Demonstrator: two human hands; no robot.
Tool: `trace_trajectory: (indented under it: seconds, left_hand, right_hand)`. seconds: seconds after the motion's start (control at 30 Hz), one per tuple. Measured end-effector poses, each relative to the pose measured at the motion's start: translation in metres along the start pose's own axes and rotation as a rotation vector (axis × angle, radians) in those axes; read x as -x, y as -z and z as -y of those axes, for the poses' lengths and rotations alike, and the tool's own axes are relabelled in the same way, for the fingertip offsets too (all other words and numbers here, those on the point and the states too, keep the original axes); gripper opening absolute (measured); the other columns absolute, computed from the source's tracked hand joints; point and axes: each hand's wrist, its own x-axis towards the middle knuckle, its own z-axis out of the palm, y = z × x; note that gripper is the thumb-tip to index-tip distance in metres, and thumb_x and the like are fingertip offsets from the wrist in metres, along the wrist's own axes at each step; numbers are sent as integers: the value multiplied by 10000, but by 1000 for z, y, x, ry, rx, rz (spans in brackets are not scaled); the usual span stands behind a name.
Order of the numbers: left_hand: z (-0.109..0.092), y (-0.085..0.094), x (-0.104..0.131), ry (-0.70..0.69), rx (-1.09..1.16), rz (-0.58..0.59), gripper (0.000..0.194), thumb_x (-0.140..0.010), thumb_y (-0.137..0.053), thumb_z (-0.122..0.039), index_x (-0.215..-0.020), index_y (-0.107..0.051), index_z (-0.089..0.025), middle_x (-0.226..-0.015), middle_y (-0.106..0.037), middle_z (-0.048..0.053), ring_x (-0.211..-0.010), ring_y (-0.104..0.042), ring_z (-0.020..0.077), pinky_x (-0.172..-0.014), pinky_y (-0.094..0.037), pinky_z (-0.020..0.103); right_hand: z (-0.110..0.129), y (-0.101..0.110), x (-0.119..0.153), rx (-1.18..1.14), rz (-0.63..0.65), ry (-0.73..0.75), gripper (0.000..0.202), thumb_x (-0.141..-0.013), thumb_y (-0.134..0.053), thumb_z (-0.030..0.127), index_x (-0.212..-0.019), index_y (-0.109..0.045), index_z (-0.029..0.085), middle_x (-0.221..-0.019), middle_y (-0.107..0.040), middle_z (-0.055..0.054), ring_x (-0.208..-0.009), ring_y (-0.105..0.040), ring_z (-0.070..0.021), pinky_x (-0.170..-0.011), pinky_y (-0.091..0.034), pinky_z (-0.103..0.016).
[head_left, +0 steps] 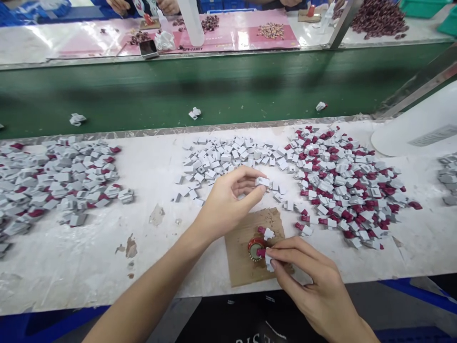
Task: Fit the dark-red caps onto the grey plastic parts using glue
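My left hand point(232, 200) pinches a small grey plastic block point(262, 182) between thumb and fingertips, above the cardboard. Below it, my right hand point(310, 276) grips a grey-and-maroon plastic piece point(268, 259) by its grey part. The maroon end of that piece is at a red-rimmed bottle cap point(255, 249), which seems to hold some liquid; whether it touches the liquid I cannot tell. Another grey-and-maroon piece point(266, 232) lies just above the cap. Cap and loose piece both rest on a stained brown cardboard sheet point(243, 271).
Loose grey blocks point(228, 155) lie beyond my left hand. Grey-and-maroon pieces form a heap point(342, 186) at right and another pile point(60, 181) at left. A white container point(417, 124) stands far right. Behind runs a green belt point(143, 95); co-workers' hands point(167, 5) show across it.
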Motion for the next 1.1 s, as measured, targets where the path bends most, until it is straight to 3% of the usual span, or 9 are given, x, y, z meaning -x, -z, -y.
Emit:
trace_trajectory:
  seconds: [0.13, 0.23, 0.37, 0.47, 0.67, 0.8, 0.97, 1.1]
  left_hand:
    - [0, 2, 0, 26, 80, -32, 220, -953, -835, -287, -1131, -764, -179, -984, -835, 78, -941, -828, 225, -886, -685, 357]
    - [-5, 1, 2, -9, 57, -42, 200, -945, -863, -282, -1111, -796, -193, -1001, -823, 60, -949, -809, 202, -871, -687, 320]
    - [-11, -8, 5, 9, 180, 96, 184, -966, -857, -268, -1133, -819, -202, -1100, -837, 66, -993, -816, 197, -857, -701, 299]
    - [-13, -18, 5, 61, 301, 181, 200, -977, -855, -261, -1158, -796, -197, -990, -839, 41, -861, -812, 166, -805, -693, 280]
    - [-14, -30, 1, 124, 423, 211, 255, -848, -953, -173, -1056, -805, -184, -938, -846, 24, -813, -792, 151, -751, -670, 242]
    - [-12, -32, -1, 124, 402, 207, 190, -895, -906, -219, -1064, -823, -199, -990, -868, 44, -828, -814, 182, -770, -695, 301]
    - [-8, -31, -1, 117, 340, 198, 137, -923, -865, -228, -1055, -827, -223, -976, -874, 42, -874, -844, 221, -831, -717, 365]
    - [-6, -32, -2, 115, 318, 219, 129, -937, -854, -224, -1064, -837, -218, -1024, -882, 58, -927, -851, 233, -859, -714, 366]
  right_hand:
    - [2, 5, -2, -47, -40, -52, 312, -1018, -739, 116, -1176, -884, 344, -1044, -824, -43, -920, -818, -192, -754, -676, -249]
    - [-1, 16, -10, -145, -159, -158, 198, -988, -831, 208, -1082, -911, 363, -1011, -836, -27, -939, -807, -190, -799, -673, -249]
    - [-10, 32, -32, -426, -370, -295, 112, -928, -924, 336, -1039, -921, 353, -1018, -852, -22, -985, -815, -211, -877, -681, -306]
    - [-13, 38, -49, -575, -466, -335, 141, -875, -967, 379, -1004, -920, 347, -1051, -888, -13, -1019, -835, -230, -957, -674, -362]
    - [-13, 37, -62, -655, -476, -309, 142, -848, -985, 362, -973, -923, 342, -1009, -905, 8, -978, -854, -215, -1006, -670, -373]
    - [-16, 36, -61, -590, -465, -307, 143, -864, -975, 384, -988, -926, 332, -1021, -886, -10, -982, -831, -206, -939, -681, -341]
    - [-17, 37, -60, -525, -447, -294, 146, -854, -977, 419, -976, -929, 355, -993, -840, -28, -942, -797, -231, -860, -690, -387]
    - [-17, 40, -60, -452, -395, -260, 93, -914, -928, 332, -999, -928, 369, -978, -805, -23, -921, -765, -201, -746, -654, -304]
